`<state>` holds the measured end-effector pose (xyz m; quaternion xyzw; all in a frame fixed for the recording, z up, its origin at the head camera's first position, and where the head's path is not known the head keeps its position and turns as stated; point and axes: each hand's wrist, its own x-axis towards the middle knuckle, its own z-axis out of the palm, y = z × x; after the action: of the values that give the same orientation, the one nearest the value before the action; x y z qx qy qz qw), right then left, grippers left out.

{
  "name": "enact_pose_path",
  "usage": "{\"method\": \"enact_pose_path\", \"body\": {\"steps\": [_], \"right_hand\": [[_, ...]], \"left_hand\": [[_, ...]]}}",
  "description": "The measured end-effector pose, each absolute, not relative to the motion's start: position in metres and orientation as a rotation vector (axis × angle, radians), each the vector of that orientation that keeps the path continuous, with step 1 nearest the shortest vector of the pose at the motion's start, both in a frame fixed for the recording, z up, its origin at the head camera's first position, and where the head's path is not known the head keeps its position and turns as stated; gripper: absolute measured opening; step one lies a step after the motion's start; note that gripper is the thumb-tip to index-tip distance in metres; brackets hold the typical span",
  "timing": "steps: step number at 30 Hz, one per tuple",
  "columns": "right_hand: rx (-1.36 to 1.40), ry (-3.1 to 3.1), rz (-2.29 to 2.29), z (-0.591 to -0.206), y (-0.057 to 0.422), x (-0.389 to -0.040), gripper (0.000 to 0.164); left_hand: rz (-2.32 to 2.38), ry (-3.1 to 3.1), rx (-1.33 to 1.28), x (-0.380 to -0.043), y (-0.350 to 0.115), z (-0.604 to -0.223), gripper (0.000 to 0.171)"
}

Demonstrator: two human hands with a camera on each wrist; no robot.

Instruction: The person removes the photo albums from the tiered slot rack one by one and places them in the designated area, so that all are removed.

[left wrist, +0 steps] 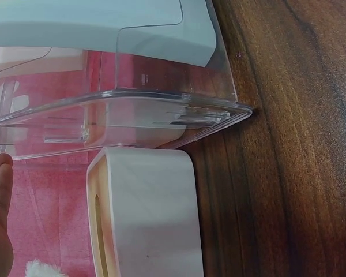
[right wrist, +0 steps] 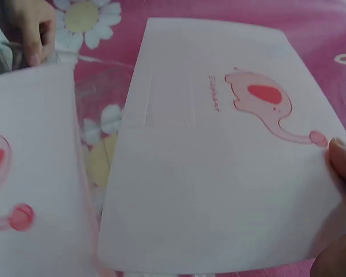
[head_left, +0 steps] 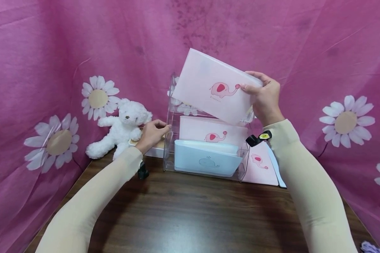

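Observation:
My right hand (head_left: 266,96) grips a pale pink folder (head_left: 209,77) by its right edge, thumb on the front. The folder, printed with a red elephant, is tilted above the upper tier of a clear plastic rack (head_left: 167,154). My left hand (head_left: 153,134) holds the rack's left side edge with its fingertips. In the rack's middle tier stands another pink elephant folder (head_left: 193,128). The front tier holds light blue folders (head_left: 190,158) with a whale print, leaning slightly. In the right wrist view, the raised folder (right wrist: 179,184) shows a clear label pocket.
Left of the rack sits a white teddy bear (head_left: 117,130), with a white box (head_left: 155,151) beside it. More pink and blue folders (head_left: 259,168) lie right of the rack. A pink flowered cloth (head_left: 139,52) hangs behind the wooden table (head_left: 183,214). Something purple (head_left: 370,246) lies at the lower right.

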<state>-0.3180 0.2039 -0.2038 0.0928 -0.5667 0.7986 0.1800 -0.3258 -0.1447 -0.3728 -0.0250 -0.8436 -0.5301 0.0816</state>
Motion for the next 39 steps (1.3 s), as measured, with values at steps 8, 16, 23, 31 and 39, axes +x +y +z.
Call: {"method": "enact_pose_path", "body": {"steps": [8,16,23,31,39], "right_hand": [[0.151,-1.623,2.354,-0.217,0.202,-0.303,0.045],[0.156,-1.678,2.433,-0.242,0.192,-0.289,0.043],[0.141,-1.778,2.448,-0.269,0.184,-0.271,0.036],[0.065,-1.984,2.436,-0.300,0.182,-0.248,0.038],[0.062,-2.139,2.344,-0.327,0.169,-0.227,0.046]], "left_hand": [[-1.582,-2.520,-0.092,-0.325,-0.146,-0.372,0.030],[-1.599,-2.500,-0.107,-0.326,-0.149,-0.372,0.031],[-1.496,-2.526,-0.100,-0.329,-0.146,-0.372,0.027],[-1.517,-2.524,-0.107,-0.330,-0.146,-0.371,0.033],[-1.493,-2.539,-0.085,-0.329,-0.146,-0.371,0.030]]}}
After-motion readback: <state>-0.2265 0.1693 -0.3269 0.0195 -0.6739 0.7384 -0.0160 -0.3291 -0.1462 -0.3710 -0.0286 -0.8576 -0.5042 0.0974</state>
